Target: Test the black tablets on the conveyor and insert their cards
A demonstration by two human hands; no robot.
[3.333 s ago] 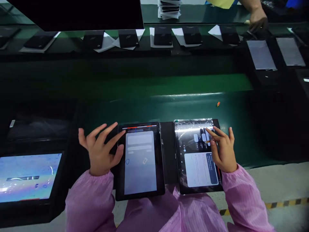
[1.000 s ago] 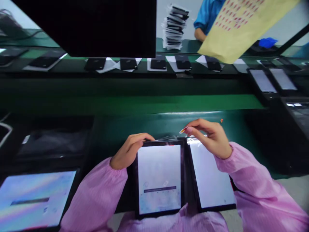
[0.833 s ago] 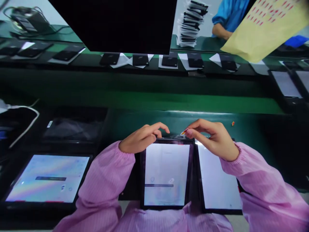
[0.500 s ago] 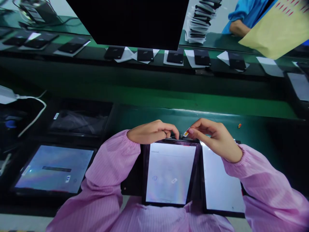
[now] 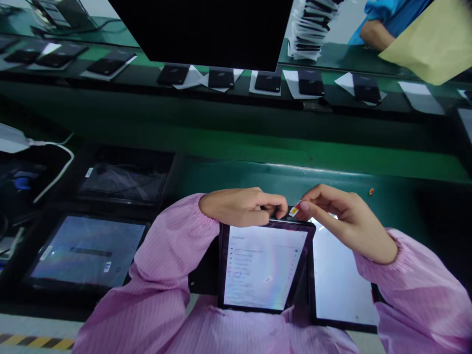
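Observation:
Two lit tablets lie side by side in front of me. The left tablet [image 5: 260, 268] shows a settings list; the right tablet [image 5: 341, 290] shows a plain white screen. My left hand [image 5: 245, 206] curls over the top edge of the left tablet, fingertips pinching something there that I cannot make out. My right hand [image 5: 346, 221] pinches a small white, red and yellow card [image 5: 294, 211] between thumb and forefinger, right at that tablet's top edge, close to my left fingertips. Pink sleeves cover both arms.
A third lit tablet [image 5: 86, 250] and a dark bagged one [image 5: 123, 182] lie to the left. A white cable [image 5: 55, 172] runs at far left. A green conveyor [image 5: 258, 142] carries several black devices [image 5: 221, 77]. A small orange part [image 5: 371, 191] lies right. A person's blue sleeve [image 5: 383, 12] is behind.
Both hands left the screens and came together at the left tablet's top edge. The right hand brought the small card close to the left fingertips. The left tablet's screen changed to a settings list.

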